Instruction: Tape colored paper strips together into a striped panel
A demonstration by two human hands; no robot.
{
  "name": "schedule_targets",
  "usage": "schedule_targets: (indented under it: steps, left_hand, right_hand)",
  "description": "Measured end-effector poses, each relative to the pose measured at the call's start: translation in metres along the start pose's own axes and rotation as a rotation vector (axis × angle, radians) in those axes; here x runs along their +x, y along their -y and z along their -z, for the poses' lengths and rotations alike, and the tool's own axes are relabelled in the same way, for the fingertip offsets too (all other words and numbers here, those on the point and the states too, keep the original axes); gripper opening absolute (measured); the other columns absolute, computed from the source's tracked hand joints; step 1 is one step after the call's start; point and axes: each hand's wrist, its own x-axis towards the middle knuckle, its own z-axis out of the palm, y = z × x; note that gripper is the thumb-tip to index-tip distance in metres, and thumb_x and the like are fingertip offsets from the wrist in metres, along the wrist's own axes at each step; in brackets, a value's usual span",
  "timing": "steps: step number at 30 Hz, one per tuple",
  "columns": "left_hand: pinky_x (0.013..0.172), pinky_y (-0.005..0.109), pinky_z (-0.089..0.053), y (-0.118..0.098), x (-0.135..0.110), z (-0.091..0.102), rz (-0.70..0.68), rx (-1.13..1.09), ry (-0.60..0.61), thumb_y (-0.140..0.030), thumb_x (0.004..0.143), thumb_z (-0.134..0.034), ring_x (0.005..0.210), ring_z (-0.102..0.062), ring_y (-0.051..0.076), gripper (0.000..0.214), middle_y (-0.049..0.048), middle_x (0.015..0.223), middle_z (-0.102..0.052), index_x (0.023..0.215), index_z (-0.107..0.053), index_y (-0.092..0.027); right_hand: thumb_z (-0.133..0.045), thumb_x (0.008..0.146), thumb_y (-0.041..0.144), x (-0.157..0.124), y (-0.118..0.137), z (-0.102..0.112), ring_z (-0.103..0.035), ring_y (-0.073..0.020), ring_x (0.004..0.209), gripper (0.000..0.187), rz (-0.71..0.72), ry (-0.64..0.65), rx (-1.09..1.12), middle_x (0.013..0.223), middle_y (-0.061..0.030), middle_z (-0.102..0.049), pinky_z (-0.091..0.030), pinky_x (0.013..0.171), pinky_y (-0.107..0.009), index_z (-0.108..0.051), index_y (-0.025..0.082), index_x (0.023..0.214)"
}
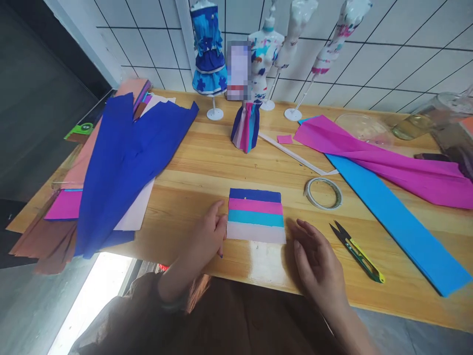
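A rectangle of crepe paper strips lies flat on the wooden table, striped dark blue, pink, turquoise and pale lilac from far to near. My left hand rests at its left edge with the index finger stretched out and nothing visibly held. Whether its fingertips touch the paper is hard to tell. Beyond the right edge, my right hand is half curled, its palm facing inward and holding nothing. Thread snips with yellow-green handles lie right of that hand, and a roll of tape lies behind them.
Blue crepe paper covers a pile of sheets at left, near a green tape measure. Magenta paper and a light blue strip lie at right. Small dress forms, one in a blue dress, stand along the tiled wall.
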Motion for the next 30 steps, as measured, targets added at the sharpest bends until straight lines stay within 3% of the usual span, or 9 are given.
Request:
schedule_targets:
  steps: [4, 8, 12, 15, 20, 25, 30]
  left_hand:
    - [0.035, 0.017, -0.036, 0.001, -0.002, 0.005, -0.059, -0.114, 0.098, -0.04, 0.088, -0.037, 0.035, -0.046, 0.006, 0.046, -0.0071, 0.061, -0.048, 0.131, -0.031, -0.024]
    - [0.036, 0.016, -0.035, 0.001, -0.005, 0.009, -0.098, -0.19, 0.161, -0.039, 0.086, -0.04, 0.038, -0.047, 0.006, 0.046, -0.007, 0.062, -0.047, 0.129, -0.033, -0.023]
    - [0.038, 0.017, -0.037, 0.003, -0.01, 0.01, -0.115, -0.225, 0.163, -0.039, 0.084, -0.044, 0.04, -0.047, 0.005, 0.046, -0.007, 0.062, -0.046, 0.126, -0.038, -0.02]
    - [0.043, 0.019, -0.041, 0.008, -0.014, 0.011, -0.129, -0.252, 0.132, -0.039, 0.083, -0.046, 0.041, -0.047, 0.005, 0.044, -0.0072, 0.061, -0.045, 0.121, -0.044, -0.018]
    - [0.047, 0.02, -0.041, 0.021, -0.017, 0.014, -0.152, -0.262, 0.035, -0.038, 0.08, -0.051, 0.043, -0.047, 0.006, 0.041, -0.0059, 0.062, -0.048, 0.115, -0.051, -0.016]
    - [0.047, 0.02, -0.04, 0.026, -0.018, 0.017, -0.173, -0.253, 0.009, -0.037, 0.081, -0.05, 0.043, -0.046, 0.006, 0.037, -0.0058, 0.061, -0.048, 0.111, -0.054, -0.015]
    - [0.05, 0.021, -0.041, 0.028, -0.017, 0.015, -0.226, -0.194, 0.018, -0.034, 0.082, -0.048, 0.045, -0.047, 0.007, 0.034, -0.0055, 0.059, -0.048, 0.11, -0.055, -0.016]
  right_hand:
    - [-0.054, 0.083, 0.026, 0.02, 0.005, 0.001, -0.054, -0.0228, 0.111, 0.042, -0.051, -0.021, 0.136, 0.123, -0.0124, -0.054, -0.046, 0.092, -0.046, -0.045, 0.022, 0.124]
    - [-0.055, 0.082, 0.031, 0.063, 0.003, 0.002, -0.058, -0.0209, 0.105, 0.038, -0.105, 0.025, 0.302, 0.119, -0.0123, -0.056, -0.048, 0.088, -0.043, -0.047, 0.022, 0.118]
    - [-0.054, 0.081, 0.035, 0.108, -0.001, 0.0, -0.061, -0.0197, 0.093, 0.04, -0.136, 0.17, 0.178, 0.108, -0.0133, -0.06, -0.051, 0.08, -0.038, -0.048, 0.016, 0.116]
    - [-0.06, 0.075, 0.037, 0.128, 0.003, -0.005, -0.062, -0.0174, 0.078, 0.041, -0.121, 0.289, 0.119, 0.094, -0.0089, -0.064, -0.051, 0.068, -0.032, -0.055, 0.016, 0.11]
    - [-0.072, 0.061, 0.042, 0.134, 0.013, -0.011, -0.055, -0.0137, 0.059, 0.045, -0.094, 0.461, 0.034, 0.065, -0.0002, -0.06, -0.044, 0.053, -0.026, -0.064, 0.017, 0.098]
    - [-0.069, 0.061, 0.049, 0.132, 0.019, -0.005, -0.049, -0.0129, 0.058, 0.04, 0.03, 0.705, -0.162, 0.065, 0.0025, -0.055, -0.039, 0.052, -0.025, -0.064, 0.021, 0.09]
    - [-0.059, 0.072, 0.044, 0.13, 0.018, -0.005, -0.051, -0.014, 0.061, 0.024, 0.076, 0.669, -0.241, 0.067, 0.0008, -0.058, -0.039, 0.055, -0.026, -0.059, 0.021, 0.074]
